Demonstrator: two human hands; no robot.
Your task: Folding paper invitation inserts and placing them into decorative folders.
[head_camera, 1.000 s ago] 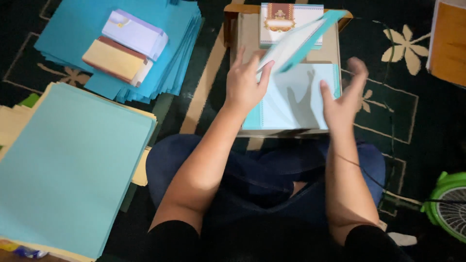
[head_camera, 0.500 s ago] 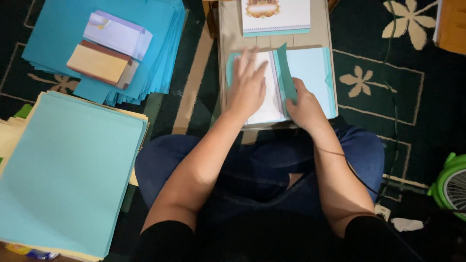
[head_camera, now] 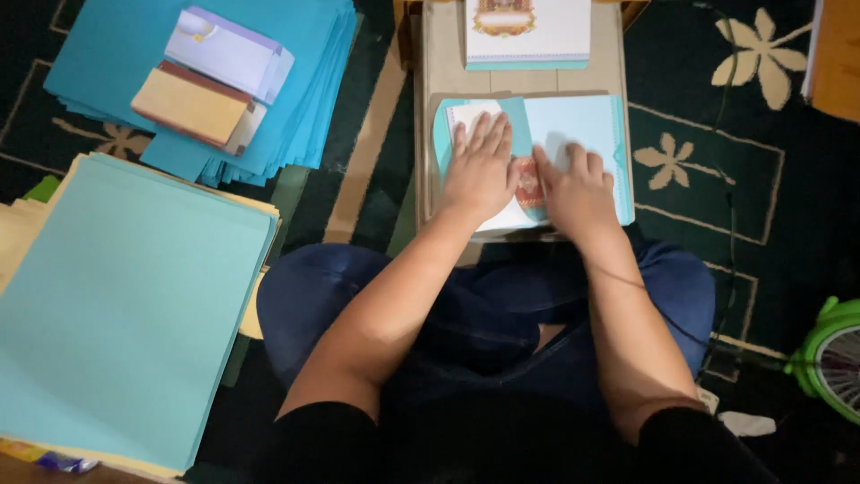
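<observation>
dark green flowered carpet (head_camera: 717, 170) underfoot; green fan (head_camera: 829, 358) at right.

The person wears a black top whose sleeves are pushed up to about the elbows, leaving the forearms bare. The trousers are dark blue jeans with a torn opening over one knee. The left hand (head_camera: 479, 170) and the right hand (head_camera: 578, 193) are bare, with no gloves, and no watch shows.

both hands (head_camera: 528, 175) flat on folder (head_camera: 582, 125), paper stacks (head_camera: 125, 305) left.
</observation>
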